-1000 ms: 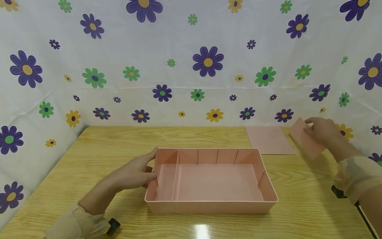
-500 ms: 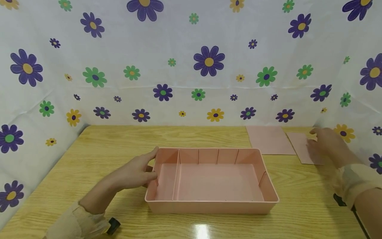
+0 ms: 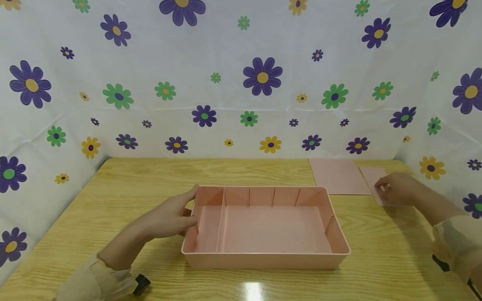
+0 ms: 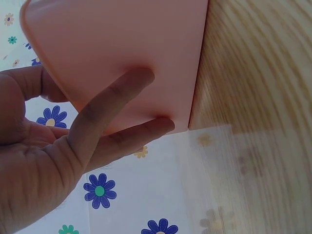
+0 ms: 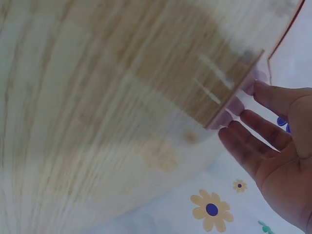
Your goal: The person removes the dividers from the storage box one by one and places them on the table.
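On the head view I have the left hand gripping the pink tray by its left wall; the right hand partly hides a small pink panel lying right of a larger panel. Left wrist: two fingers press the outer wall, hidden from above. Right wrist: fingers loosely extended, panel nearly edge-on; contact I can't tell.

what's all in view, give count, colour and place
table: 1, yellowish wood, beneath
box: 1, pink, near the centre
divider: 1, pink, box's left part
large sheet: 1, pink, beyond the box, right
small sheet: 1, pink, right of the large sheet
cloth: at least 1, flowered white, back and sides
sleeves: 2, beige, lower left and right
wrist devices: 2, black, beside the sleeves
left hand: 1, bare, gripping box's left wall
right hand: 1, bare, at the small sheet
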### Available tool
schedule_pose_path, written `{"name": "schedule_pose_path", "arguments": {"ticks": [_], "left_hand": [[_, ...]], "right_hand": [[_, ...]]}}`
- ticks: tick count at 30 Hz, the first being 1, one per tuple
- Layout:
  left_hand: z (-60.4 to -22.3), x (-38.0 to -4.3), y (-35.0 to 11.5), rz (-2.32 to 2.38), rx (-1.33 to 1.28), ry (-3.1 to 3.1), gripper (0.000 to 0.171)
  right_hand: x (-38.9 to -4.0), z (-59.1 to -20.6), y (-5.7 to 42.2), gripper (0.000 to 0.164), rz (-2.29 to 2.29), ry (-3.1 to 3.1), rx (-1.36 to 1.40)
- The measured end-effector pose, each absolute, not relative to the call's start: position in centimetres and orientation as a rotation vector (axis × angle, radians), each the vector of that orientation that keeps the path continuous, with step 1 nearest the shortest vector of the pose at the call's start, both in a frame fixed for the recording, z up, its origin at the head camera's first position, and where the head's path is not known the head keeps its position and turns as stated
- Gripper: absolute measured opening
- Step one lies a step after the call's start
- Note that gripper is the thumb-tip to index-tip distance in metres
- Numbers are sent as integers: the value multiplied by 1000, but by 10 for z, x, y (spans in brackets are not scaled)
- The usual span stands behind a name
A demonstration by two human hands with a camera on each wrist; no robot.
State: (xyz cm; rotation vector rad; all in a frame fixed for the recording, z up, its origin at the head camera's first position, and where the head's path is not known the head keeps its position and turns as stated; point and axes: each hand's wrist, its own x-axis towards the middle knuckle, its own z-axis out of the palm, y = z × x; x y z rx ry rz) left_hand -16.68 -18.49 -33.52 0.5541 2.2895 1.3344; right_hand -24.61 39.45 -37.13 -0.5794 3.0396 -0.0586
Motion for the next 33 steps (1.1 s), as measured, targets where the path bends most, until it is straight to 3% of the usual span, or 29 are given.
{"name": "schedule_pose_path", "arguments": {"ticks": [18, 33], "left_hand": [[-334, -166, -185, 1303, 538, 2320, 80], [-334, -166, -185, 1293, 536, 2327, 80]], "right_hand": [[-256, -376, 388, 25, -57, 3087, -601], [-260, -380, 383, 30, -79, 3044, -432]]}}
